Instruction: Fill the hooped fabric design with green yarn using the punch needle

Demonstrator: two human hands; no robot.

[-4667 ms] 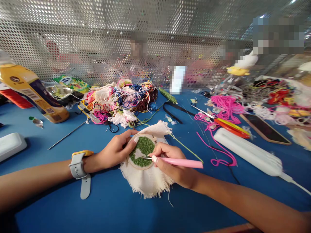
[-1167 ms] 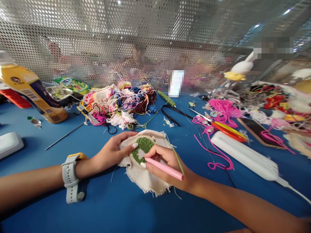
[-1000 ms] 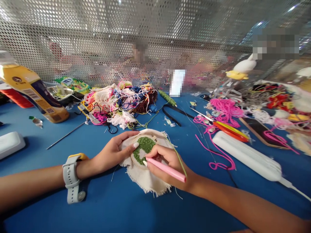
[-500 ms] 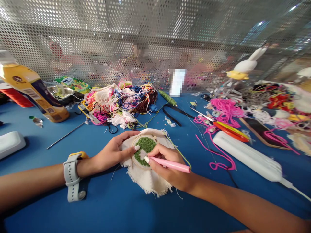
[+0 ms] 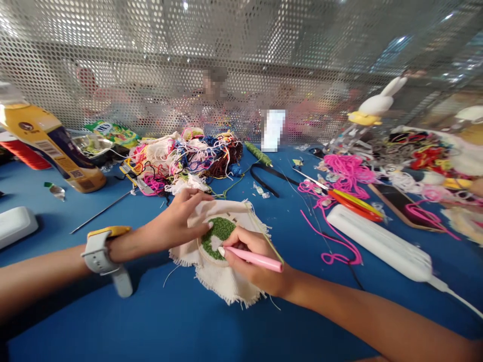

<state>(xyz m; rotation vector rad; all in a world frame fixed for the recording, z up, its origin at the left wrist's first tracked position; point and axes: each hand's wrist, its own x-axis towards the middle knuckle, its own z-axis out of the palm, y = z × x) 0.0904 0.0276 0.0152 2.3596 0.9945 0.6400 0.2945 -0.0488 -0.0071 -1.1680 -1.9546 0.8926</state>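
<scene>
A small round embroidery hoop (image 5: 199, 250) holds cream cloth (image 5: 222, 284) with frayed edges, which lies on the blue table. Looped green yarn stitches (image 5: 224, 229) fill much of the hoop around a bare patch. My right hand (image 5: 260, 254) grips a pink punch needle (image 5: 258, 259), its tip end at the bare patch and the tip itself hidden by my fingers. Green yarn runs to the handle's back end. Over the hoop's left side, my left hand (image 5: 177, 221) has its fingers stretched and apart, the thumb at the rim by the stitches.
Behind the hoop sits a tangled yarn heap (image 5: 188, 158) beside a green yarn bundle (image 5: 258, 153). To the right lie scissors (image 5: 354, 203), pink yarn (image 5: 349, 168), a phone (image 5: 405, 206) and a white power strip (image 5: 381, 244). A bottle (image 5: 53, 141) stands at left. Perforated metal mesh (image 5: 151, 65) closes the back.
My left hand has loosened from the hoop's rim, its fingers lifted and spread. The hoop and cloth have shifted slightly left, with my right hand and the punch needle.
</scene>
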